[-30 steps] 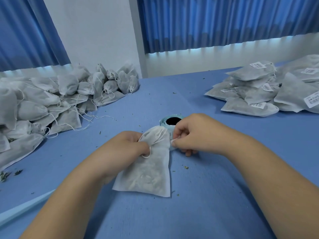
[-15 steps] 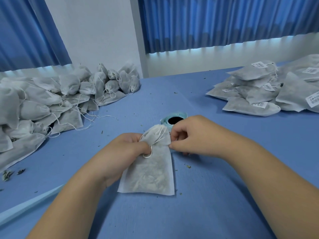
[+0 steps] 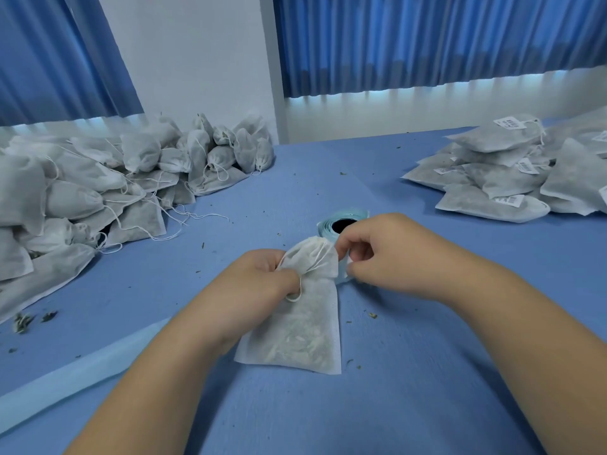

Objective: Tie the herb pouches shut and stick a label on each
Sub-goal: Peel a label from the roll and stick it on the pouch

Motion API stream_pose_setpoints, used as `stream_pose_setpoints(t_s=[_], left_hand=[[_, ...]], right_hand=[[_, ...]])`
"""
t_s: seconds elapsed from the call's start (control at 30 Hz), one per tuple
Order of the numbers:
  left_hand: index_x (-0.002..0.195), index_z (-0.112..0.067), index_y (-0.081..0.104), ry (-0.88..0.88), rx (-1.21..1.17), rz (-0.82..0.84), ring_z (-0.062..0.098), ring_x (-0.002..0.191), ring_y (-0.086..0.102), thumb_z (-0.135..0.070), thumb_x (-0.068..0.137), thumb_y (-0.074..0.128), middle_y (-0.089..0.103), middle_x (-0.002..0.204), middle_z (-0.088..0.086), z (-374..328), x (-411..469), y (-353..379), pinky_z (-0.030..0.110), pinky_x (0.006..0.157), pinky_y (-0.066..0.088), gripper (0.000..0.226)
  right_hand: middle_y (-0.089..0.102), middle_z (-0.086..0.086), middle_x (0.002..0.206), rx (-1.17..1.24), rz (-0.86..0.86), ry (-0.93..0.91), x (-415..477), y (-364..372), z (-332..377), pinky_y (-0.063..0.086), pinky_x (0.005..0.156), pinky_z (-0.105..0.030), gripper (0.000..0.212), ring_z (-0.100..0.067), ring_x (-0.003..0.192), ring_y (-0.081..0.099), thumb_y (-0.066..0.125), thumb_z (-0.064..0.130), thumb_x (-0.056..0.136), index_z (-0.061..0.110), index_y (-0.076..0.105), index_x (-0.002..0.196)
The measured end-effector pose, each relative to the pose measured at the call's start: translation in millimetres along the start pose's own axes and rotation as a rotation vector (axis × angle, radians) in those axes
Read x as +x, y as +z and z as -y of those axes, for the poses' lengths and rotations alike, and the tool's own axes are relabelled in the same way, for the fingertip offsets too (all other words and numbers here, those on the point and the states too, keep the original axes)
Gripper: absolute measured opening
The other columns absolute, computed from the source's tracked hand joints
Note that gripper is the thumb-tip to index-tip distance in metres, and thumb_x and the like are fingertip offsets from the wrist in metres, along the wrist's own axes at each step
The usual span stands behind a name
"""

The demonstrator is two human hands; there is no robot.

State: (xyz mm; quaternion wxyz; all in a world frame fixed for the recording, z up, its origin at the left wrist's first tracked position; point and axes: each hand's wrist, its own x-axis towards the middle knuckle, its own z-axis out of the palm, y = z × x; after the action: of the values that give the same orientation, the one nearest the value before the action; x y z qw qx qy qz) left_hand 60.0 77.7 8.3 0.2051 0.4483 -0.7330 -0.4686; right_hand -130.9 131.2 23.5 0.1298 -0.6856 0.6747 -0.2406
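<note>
See, the left hand [image 3: 262, 284] has its grip bunched round the pouch [image 3: 305, 326] neck, base resting on the tabletop [image 3: 427, 389] for steadiness. The right hand [image 3: 387, 257] pinches the mouth, probably cinching string. The label roll [image 3: 328, 224] sits just behind, handy.

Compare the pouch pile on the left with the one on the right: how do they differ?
The right pile carries white printed labels; no label shows on the left pile. The left pile's pouches sit plump and bunched, with loose drawstrings trailing onto the table; the right pile's lie flat and overlapping. Both are white fabric pouches on the blue table.
</note>
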Motion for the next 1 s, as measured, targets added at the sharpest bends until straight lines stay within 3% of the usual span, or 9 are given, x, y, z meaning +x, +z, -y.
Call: stream_pose_setpoints(t_s=[0.2,0.3,0.37,0.53,0.63,0.77,0.87,1.0], left_hand=[[0.063,-0.020,0.040,-0.003,0.049,-0.066,0.016,0.058,0.028,-0.021,0.064,0.055,0.033,0.064,0.001,2,2,2,0.031,0.057,0.022,0.015],[0.063,-0.020,0.039,-0.009,0.056,-0.087,0.017,0.057,0.028,-0.019,0.067,0.056,0.033,0.064,0.001,3,3,0,0.031,0.057,0.022,0.018],[0.064,-0.020,0.040,-0.013,0.057,-0.082,0.016,0.060,0.029,-0.023,0.062,0.054,0.033,0.065,0.002,2,2,1,0.032,0.058,0.022,0.014],[0.064,-0.019,0.042,-0.028,0.021,-0.067,0.016,0.061,0.030,-0.020,0.065,0.057,0.034,0.067,0.002,2,1,-1,0.031,0.059,0.024,0.016],[0.064,-0.018,0.045,-0.046,-0.003,-0.061,0.019,0.068,0.033,-0.023,0.057,0.054,0.037,0.071,0.003,-1,-2,-3,0.036,0.068,0.026,0.013],[0.059,-0.020,0.044,-0.052,-0.048,-0.053,0.018,0.062,0.035,-0.022,0.057,0.056,0.039,0.065,0.003,-4,-6,-4,0.035,0.066,0.027,0.012],[0.066,-0.016,0.050,-0.028,-0.195,-0.077,0.021,0.065,0.040,-0.018,0.058,0.058,0.043,0.068,0.005,-6,-7,-6,0.036,0.067,0.031,0.011],[0.081,-0.007,0.059,0.015,-0.503,-0.011,0.024,0.066,0.055,-0.011,0.061,0.059,0.056,0.075,0.011,-12,-9,-5,0.031,0.060,0.048,0.020]], right_hand=[[0.065,0.013,0.069,0.060,0.000,0.077,-4,-10,0,0.043,0.052,-0.014,0.028,0.001,0.063,0.058,0.066,0.005,0.076,0.029,0.052,0.080],[0.071,0.006,0.070,0.029,0.073,0.143,-7,-16,0,0.054,0.068,-0.032,0.025,-0.009,0.069,0.065,0.066,0.005,0.076,0.026,0.054,0.084],[0.072,0.004,0.068,0.037,0.145,0.167,-9,-20,-1,0.057,0.071,-0.036,0.022,-0.009,0.064,0.066,0.064,0.006,0.078,0.025,0.057,0.087],[0.065,0.005,0.064,0.146,0.201,0.162,-12,-30,-7,0.054,0.060,-0.022,0.025,-0.010,0.061,0.068,0.063,0.001,0.079,0.020,0.064,0.094],[0.064,0.000,0.068,0.184,0.250,0.175,-13,-34,-12,0.056,0.066,-0.028,0.030,-0.013,0.064,0.069,0.062,0.001,0.079,0.023,0.065,0.099],[0.064,-0.005,0.072,0.228,0.267,0.176,-14,-37,-16,0.055,0.070,-0.032,0.031,-0.013,0.062,0.064,0.059,0.001,0.080,0.025,0.067,0.099],[0.064,-0.002,0.074,0.411,0.222,0.121,-15,-44,-16,0.053,0.065,-0.029,0.025,-0.014,0.062,0.064,0.061,0.004,0.081,0.020,0.069,0.098],[0.062,-0.015,0.082,0.895,0.196,-0.113,-18,-49,-10,0.049,0.056,-0.026,0.025,-0.021,0.068,0.062,0.064,0.009,0.078,0.006,0.066,0.102]])
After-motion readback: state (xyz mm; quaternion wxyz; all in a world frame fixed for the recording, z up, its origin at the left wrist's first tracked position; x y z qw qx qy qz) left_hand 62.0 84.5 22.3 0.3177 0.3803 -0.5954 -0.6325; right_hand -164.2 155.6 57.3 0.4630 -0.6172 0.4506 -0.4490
